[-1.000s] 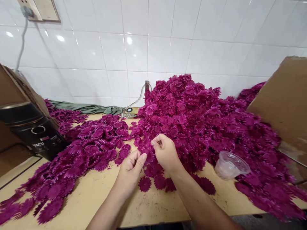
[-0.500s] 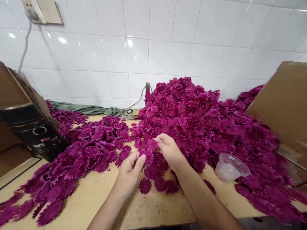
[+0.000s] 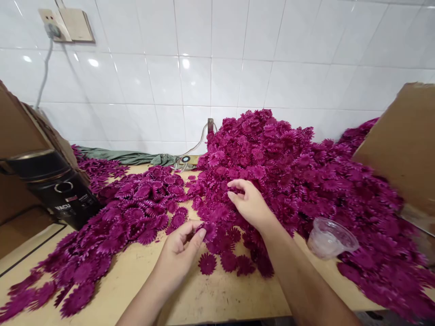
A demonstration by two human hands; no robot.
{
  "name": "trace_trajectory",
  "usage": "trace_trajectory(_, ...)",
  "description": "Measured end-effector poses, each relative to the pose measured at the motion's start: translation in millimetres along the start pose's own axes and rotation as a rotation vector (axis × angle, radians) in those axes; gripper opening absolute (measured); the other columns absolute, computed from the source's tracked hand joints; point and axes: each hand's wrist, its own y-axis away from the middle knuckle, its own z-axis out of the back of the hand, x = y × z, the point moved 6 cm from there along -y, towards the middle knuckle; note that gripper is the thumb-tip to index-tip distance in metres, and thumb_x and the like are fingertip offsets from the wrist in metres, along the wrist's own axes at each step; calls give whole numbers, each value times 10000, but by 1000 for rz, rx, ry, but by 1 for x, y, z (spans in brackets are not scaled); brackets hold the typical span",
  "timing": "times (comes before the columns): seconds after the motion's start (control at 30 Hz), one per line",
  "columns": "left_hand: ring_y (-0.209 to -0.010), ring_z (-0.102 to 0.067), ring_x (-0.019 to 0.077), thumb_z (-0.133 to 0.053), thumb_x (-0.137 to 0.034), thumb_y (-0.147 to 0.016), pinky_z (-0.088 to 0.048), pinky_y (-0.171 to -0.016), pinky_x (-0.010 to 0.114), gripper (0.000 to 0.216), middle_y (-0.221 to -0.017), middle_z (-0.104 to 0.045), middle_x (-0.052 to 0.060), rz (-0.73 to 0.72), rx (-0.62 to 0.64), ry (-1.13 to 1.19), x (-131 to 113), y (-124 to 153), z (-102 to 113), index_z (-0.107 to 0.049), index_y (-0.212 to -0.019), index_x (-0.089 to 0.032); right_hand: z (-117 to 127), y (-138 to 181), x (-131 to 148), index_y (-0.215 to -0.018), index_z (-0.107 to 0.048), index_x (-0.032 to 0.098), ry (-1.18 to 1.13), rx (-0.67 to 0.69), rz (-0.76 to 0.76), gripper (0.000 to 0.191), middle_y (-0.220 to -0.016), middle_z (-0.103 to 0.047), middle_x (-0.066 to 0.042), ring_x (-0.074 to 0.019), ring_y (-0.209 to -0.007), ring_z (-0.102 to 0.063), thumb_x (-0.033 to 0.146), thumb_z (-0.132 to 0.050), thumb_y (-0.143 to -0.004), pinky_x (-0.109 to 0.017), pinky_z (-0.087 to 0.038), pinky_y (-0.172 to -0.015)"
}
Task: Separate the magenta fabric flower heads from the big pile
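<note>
Between the thumb and fingers of my left hand (image 3: 183, 244) is a magenta artificial flower layer (image 3: 210, 231), round with a fringed edge. My right hand (image 3: 249, 203) hovers at the near side of a large heap of the same flower layers (image 3: 261, 154). Its thumb and forefinger are apart, and I see nothing held between them. Below both hands several loose flower layers (image 3: 228, 261) lie on the tabletop (image 3: 190, 294). A second, lower pile of flower layers (image 3: 136, 203) spreads out to the left.
A clear plastic cup (image 3: 329, 240) sits tilted at the right among the flowers. On the left a black vacuum flask (image 3: 57, 185) leans by a cardboard box (image 3: 20, 127). More cardboard (image 3: 404, 145) stands at the right. Green cloth (image 3: 129, 156) lies along the tiled wall (image 3: 163, 77).
My right hand has come away from the left one, up and to the right, and its fingers have parted. The left hand still pinches a flower layer. The view has shifted slightly.
</note>
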Motion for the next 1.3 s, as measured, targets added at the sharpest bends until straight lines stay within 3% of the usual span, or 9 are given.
trace_trajectory(0.2, -500, -337, 88, -584, -475, -652, -314, -491, 211, 356, -507, -372, -59, 45, -35, 61, 16, -19, -6, -447, -520, -175, -31, 50, 31, -783, -594, 186, 100, 270, 167, 78, -846, -577, -33, -147, -795, -548, 194, -564, -711, -296, -443, -738)
trace_trajectory(0.4, -493, -324, 82, -565, -585, -625, -304, -477, 207, 442, -503, -364, -63, 135, -3, 178, 25, -21, -12, -441, -525, -172, -56, 58, 13, -693, -542, 156, -108, 518, -108, 33, -629, -536, 22, -99, -576, -503, 125, -531, -697, -240, -414, -580)
trace_trajectory(0.47, -474, -301, 82, -541, -611, -629, -292, -462, 209, 460, -485, -339, -69, 150, 6, 208, 22, -18, -14, -425, -516, -181, -55, 51, 7, -633, -510, 162, -105, 477, -107, 75, -561, -477, 48, -86, -522, -447, 114, -520, -690, -222, -371, -528)
trace_trajectory(0.63, -490, -271, 84, -550, -577, -651, -288, -483, 211, 462, -504, -293, -70, 64, -58, 149, 11, -9, -2, -356, -484, -192, -21, 27, -8, -572, -428, 179, 34, 112, -104, 161, -529, -397, 60, -87, -517, -379, 103, -473, -707, -225, -320, -524)
trace_trajectory(0.8, -559, -390, 113, -574, -452, -680, -351, -560, 229, 293, -558, -445, -34, 62, -5, 120, 8, -11, -1, -521, -593, -177, -36, 41, 8, -731, -502, 165, -36, 423, -96, 77, -666, -489, 23, -99, -616, -462, 234, -485, -762, -241, -391, -602)
trace_trajectory(0.9, -593, -441, 126, -583, -405, -670, -364, -579, 235, 232, -608, -521, -11, 61, 23, 134, 7, -14, -4, -560, -652, -175, -47, 56, 18, -851, -521, 151, -129, 547, -117, 167, -812, -553, -24, -123, -765, -528, 273, -540, -739, -265, -430, -711)
trace_trajectory(1.0, -567, -437, 118, -595, -414, -644, -365, -565, 233, 252, -571, -498, -23, 99, 25, 147, 11, -16, -5, -549, -618, -168, -57, 66, 18, -863, -532, 149, -184, 638, -147, 181, -819, -580, -27, -122, -748, -551, 224, -572, -703, -272, -447, -710)
trace_trajectory(1.17, -477, -332, 77, -602, -515, -596, -308, -479, 208, 396, -480, -366, -69, 152, -76, 131, 20, -21, -1, -421, -490, -178, -61, 67, 10, -825, -539, 165, -93, 528, -102, 154, -761, -571, -3, -120, -694, -539, 195, -573, -678, -264, -438, -645)
trace_trajectory(1.3, -445, -294, 68, -583, -600, -570, -268, -443, 206, 477, -442, -332, -78, 157, -80, 140, 23, -26, -3, -378, -450, -186, -65, 64, 10, -782, -513, 168, -192, 469, -125, 143, -707, -531, 21, -100, -669, -520, 129, -563, -654, -248, -440, -662)
